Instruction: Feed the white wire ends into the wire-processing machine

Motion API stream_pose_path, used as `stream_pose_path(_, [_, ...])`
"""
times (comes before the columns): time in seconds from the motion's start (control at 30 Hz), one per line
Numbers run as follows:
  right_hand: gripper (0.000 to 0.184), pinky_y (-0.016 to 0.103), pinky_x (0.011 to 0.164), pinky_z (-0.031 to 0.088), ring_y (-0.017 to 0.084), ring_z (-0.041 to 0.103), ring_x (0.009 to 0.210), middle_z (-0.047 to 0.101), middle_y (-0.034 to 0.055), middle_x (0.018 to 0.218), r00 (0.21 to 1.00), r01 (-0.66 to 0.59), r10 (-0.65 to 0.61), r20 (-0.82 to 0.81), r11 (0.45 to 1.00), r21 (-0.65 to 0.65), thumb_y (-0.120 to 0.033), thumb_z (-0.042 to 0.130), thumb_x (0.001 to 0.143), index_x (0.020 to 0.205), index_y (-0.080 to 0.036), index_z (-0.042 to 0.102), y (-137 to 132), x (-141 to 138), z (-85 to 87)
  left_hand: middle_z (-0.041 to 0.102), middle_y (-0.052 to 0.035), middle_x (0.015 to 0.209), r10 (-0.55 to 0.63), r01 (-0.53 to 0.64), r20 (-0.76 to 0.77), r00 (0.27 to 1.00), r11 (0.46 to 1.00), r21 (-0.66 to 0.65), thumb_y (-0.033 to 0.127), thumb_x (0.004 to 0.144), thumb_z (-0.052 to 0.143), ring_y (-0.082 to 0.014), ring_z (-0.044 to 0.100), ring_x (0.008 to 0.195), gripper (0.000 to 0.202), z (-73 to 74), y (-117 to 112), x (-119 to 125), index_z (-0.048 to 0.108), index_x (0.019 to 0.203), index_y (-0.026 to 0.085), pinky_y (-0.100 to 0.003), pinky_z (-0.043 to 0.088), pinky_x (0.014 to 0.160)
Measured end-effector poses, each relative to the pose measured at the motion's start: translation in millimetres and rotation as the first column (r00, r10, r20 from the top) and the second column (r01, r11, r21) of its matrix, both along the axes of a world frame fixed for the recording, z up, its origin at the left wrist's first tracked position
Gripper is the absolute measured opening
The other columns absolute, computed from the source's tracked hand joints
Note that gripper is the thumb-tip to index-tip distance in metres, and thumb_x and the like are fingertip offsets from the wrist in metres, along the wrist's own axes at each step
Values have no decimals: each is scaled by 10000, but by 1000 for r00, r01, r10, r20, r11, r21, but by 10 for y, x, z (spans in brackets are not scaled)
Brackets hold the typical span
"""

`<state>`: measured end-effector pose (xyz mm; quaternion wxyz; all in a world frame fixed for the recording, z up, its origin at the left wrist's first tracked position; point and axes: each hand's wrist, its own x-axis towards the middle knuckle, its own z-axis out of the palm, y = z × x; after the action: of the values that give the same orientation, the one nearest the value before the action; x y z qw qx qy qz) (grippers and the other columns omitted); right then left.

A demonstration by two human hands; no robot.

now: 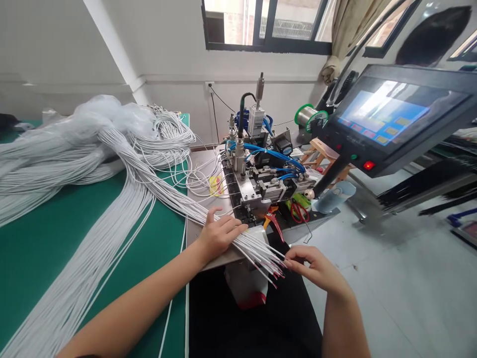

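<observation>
My left hand [219, 232] lies palm down on a bundle of thin white cables [160, 191], pressing it against the metal plate [197, 226] at the front of a small machine [261, 174]. Its fingers are stretched out flat. The cable ends [270, 261] fan out past the plate's edge, with stripped reddish tips. My right hand [313, 266] is at those tips, thumb and fingers pinched together on the cable ends.
A great heap of white cables [55, 154] covers the green table [37, 243] at left. Red-handled pliers [274, 219] and scissors [298, 211] lie by the machine. A touchscreen panel [387, 117] on an arm stands at right, above grey floor.
</observation>
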<state>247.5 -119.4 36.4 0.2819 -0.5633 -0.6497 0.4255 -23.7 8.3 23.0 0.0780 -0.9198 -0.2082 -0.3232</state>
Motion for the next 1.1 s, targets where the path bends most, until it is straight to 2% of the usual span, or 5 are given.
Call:
stream_pose_path(0.2, [305,245,538,428,147,517,609,617,28,705,955,287,-272,-121,950,126,-460,590,867,788,-178,675,143,-67,-44,702,75,849,-121,124,-46,992,989,82,194,910,559,-61,606,670,201,-21,-80,-16,593,1094,269,-357,262,1001])
stream_pose_path(0.4, [371,227,438,363,113,441,509,571,12,624,874,415,-371,-314,906,85,-517,637,810,803,-147,678,459,-321,-136,656,62,674,-115,121,-67,991,988,98,287,927,519,-67,546,545,151,-45,-61,6,595,1048,238,-290,351,704])
stream_pose_path(0.57, [385,214,391,263,74,349,444,612,20,668,802,431,-365,-473,902,35,-517,679,779,874,-144,694,687,-492,-215,629,31,658,-48,51,-64,997,998,46,218,930,435,-97,541,557,174,-109,-33,36,605,960,193,-301,342,687])
stream_pose_path(0.83, [400,226,404,331,89,428,443,689,67,736,787,323,-280,-550,946,-19,-527,690,763,904,-155,729,881,-482,-381,667,-17,804,124,-129,-65,990,988,-83,109,789,458,-144,592,719,288,-178,35,38,616,1006,212,-336,328,825])
stream_pose_path(1.1, [328,245,551,435,153,569,619,674,47,748,917,283,-237,-321,953,105,-467,687,770,841,-147,696,947,-369,-372,660,-10,747,58,-66,-78,995,993,-101,176,736,511,-171,581,697,420,-154,22,30,577,1147,226,-371,301,859])
